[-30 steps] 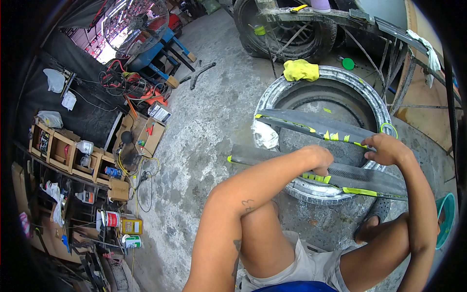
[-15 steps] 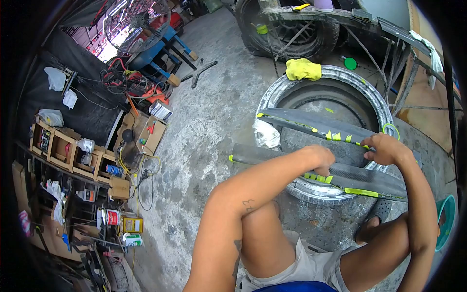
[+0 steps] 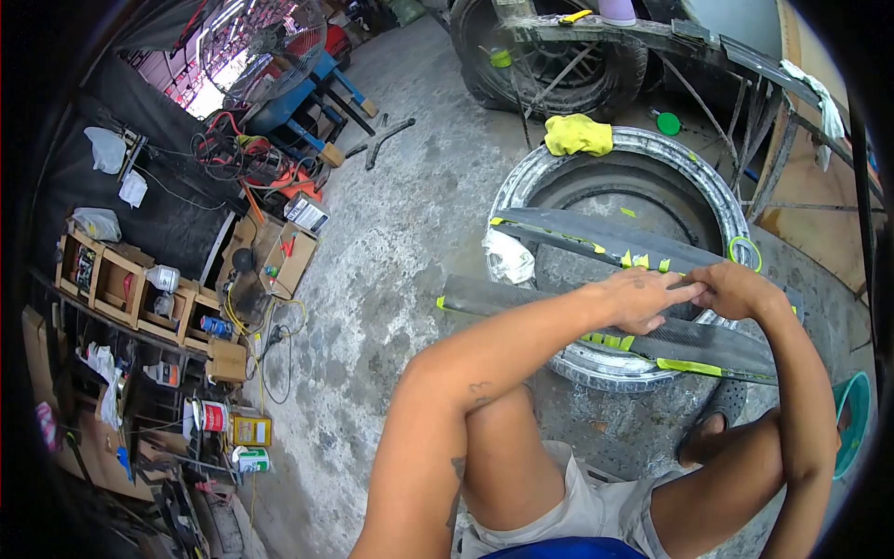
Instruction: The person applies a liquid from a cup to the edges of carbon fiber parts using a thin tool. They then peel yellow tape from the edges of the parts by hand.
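Note:
Two long dark panels with a carbon-weave look lie across a tire on the floor. The far panel and the near panel both carry yellow-green masking tape along their edges. My left hand reaches over the gap between them, fingers stretched toward my right hand. My right hand is at the far panel's taped near edge, its fingers bent and pressed together. The fingertips of both hands meet there; whatever is between them is too small to make out.
The whitish-coated tire bears a yellow cloth and a white crumpled cloth. A tape roll lies at its right. A metal stand is behind, a teal bucket at right, paint cans at left.
My left hand has moved right and away from the near panel's tape, its fingers extending to my right hand. My right hand's fingers have drawn together and shifted slightly left.

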`<state>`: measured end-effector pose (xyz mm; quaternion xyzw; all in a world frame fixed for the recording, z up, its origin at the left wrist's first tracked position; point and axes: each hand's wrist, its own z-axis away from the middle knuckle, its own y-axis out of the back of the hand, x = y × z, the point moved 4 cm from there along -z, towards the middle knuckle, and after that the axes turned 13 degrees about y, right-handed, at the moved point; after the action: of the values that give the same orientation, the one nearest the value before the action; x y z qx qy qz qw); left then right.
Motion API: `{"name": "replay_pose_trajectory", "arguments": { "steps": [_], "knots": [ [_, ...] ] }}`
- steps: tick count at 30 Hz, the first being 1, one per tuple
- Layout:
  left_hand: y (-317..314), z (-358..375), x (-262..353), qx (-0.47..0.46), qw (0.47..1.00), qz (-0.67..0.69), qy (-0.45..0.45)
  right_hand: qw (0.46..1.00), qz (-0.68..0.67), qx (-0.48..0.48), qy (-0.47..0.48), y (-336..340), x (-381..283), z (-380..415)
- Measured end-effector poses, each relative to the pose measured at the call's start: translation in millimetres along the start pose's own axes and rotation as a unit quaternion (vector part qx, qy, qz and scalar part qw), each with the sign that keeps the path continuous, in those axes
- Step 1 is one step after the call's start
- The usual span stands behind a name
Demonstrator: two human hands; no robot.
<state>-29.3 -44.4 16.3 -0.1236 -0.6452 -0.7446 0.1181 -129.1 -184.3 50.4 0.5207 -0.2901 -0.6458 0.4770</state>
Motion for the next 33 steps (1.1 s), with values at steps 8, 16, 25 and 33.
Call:
{"name": "replay_pose_trajectory", "arguments": {
  "steps": [8, 16, 25, 33],
  "knots": [
    [3.9, -1.9, -1.8, -0.015, 0.999, -0.021, 0.025, 1.0, 0.024, 0.012, 0.006, 0.8, 4.9, -2.4],
    [0.6, -1.6, -4.6, 0.003, 0.998, -0.047, 0.032, 0.999, 0.04, 0.03, 0.006, -1.4, 5.9, -3.1],
    [2.2, -1.4, -3.4, -0.008, 0.998, -0.055, 0.035, 1.0, 0.025, 0.014, -0.008, 2.1, 1.4, -4.0],
    [-0.4, -0.9, -7.8, -0.019, 0.998, -0.051, 0.034, 1.0, 0.021, 0.009, -0.011, 4.7, -4.3, -4.6]
  ]
}}
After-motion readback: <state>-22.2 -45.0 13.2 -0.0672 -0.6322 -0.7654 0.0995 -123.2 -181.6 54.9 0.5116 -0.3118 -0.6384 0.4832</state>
